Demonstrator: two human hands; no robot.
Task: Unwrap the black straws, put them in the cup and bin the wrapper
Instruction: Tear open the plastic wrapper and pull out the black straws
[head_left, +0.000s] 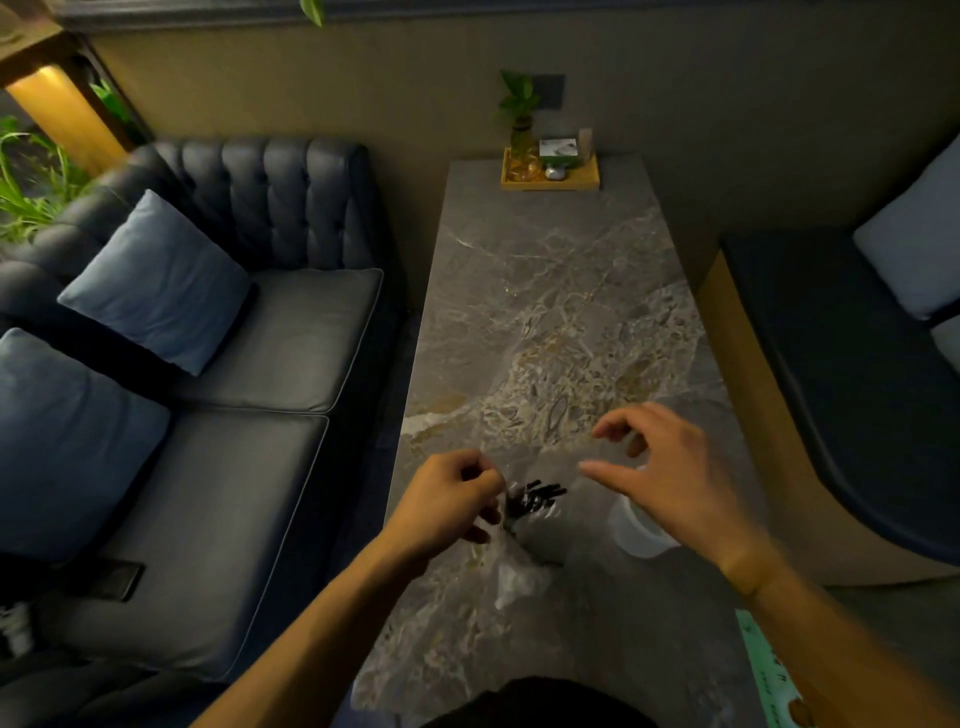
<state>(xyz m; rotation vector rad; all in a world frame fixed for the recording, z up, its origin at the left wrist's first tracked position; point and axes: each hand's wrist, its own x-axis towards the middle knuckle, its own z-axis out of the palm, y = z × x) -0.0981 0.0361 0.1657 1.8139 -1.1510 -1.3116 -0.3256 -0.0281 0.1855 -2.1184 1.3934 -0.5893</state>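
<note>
A bundle of black straws (532, 500) sticks out of a clear plastic wrapper (511, 569) above the near part of the marble table (550, 291). My left hand (449, 501) is shut on the wrapper near its top, holding the bundle upright. My right hand (660, 467) hovers just right of the straws with fingers spread, holding nothing. A white cup (639, 530) stands on the table under my right hand, partly hidden by it.
A wooden tray (550, 176) with a small plant and boxes sits at the table's far end. A dark sofa (218, 415) with blue cushions runs along the left. A bench seat (852, 374) lies on the right. A green printed sheet (769, 670) shows at bottom right.
</note>
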